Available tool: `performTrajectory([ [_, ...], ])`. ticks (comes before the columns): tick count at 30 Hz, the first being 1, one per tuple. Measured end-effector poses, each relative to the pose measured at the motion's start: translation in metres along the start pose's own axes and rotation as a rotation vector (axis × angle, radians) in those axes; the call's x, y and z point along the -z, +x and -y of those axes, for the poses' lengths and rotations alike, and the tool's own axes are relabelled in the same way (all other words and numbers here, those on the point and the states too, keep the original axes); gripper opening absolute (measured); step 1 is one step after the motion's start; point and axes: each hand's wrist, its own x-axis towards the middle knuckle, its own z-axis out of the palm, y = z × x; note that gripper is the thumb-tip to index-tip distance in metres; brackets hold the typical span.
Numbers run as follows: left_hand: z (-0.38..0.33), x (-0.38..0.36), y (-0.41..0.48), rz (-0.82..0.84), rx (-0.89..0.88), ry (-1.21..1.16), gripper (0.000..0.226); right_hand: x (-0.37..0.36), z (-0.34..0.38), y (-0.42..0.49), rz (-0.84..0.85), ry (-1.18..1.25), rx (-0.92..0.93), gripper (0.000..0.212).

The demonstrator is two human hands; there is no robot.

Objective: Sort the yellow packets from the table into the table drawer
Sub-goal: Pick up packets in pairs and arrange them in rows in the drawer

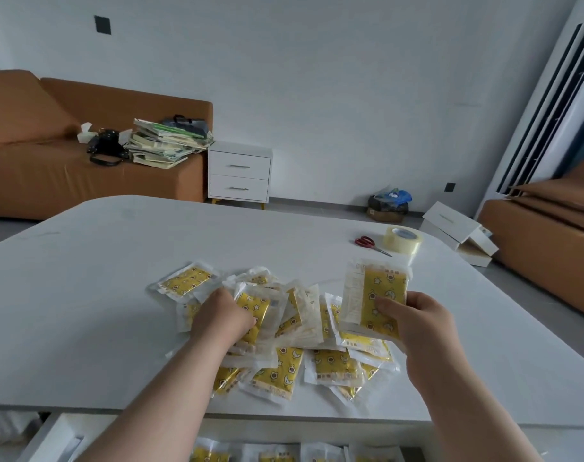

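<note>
Head view, the only one.

- Right hand (420, 323): closed around a small stack (374, 295) of yellow packets held upright, thumb across the front face, fingers behind. The stack is clear of the table (184, 235).
- Left hand (224, 315): well to the left of that grip, knuckles up, fingers bent down into the loose pile (284, 345). The fingertips rest on a yellow packet. I cannot tell whether they have closed on it.
- Pile: spreads from just under the held stack across to beyond the left hand. Packets overlap and lie at all angles.
- Drawer (60, 435): pulled open at the near table edge, below and nearer than both hands. A row of filed packets (274, 455) shows along the bottom of the frame.
- Progress, as I judge it: partway. Some packets are already in the drawer, one batch is gathered in hand, and the larger share appears to be on the table.
- Beyond the grip, farther away: red-handled scissors (370, 244) and a roll of clear tape (402, 241), neither touched.
- Writing: the packets show stars, moons and flowers on yellow. There is fine print on the white margins and a label inside the tape core, but all of it is too small or blurred to read.
</note>
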Motion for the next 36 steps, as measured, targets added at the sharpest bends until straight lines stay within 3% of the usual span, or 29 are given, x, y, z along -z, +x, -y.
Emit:
performTrajectory([
  [7,-0.004,0.001,0.004,0.042,0.038,-0.062,0.038,0.014,-0.004,0.011,-0.047,0.009,-0.024,0.01],
  [13,0.0,0.006,0.006,0.042,-0.019,-0.236,0.042,0.025,-0.013,0.029,-0.09,0.001,-0.03,0.007],
  [16,-0.001,0.011,0.007,0.094,-0.006,-0.341,0.044,0.013,-0.021,0.042,-0.015,-0.116,-0.11,0.001],
  [19,-0.001,0.015,0.008,0.091,-0.021,-0.396,0.026,-0.005,-0.029,0.056,0.059,-0.301,-0.164,0.003],
  [24,0.003,0.021,0.009,0.071,-0.021,-0.483,0.027,-0.021,-0.039,0.071,0.082,-0.717,-0.225,0.022],
  [26,0.005,0.022,0.009,0.07,-0.013,-0.518,0.034,-0.023,-0.036,0.073,0.067,-0.783,-0.244,0.023],
  [36,0.005,0.031,0.005,0.024,-0.04,-0.581,0.021,-0.044,-0.032,0.072,0.118,-1.058,-0.224,0.045],
])
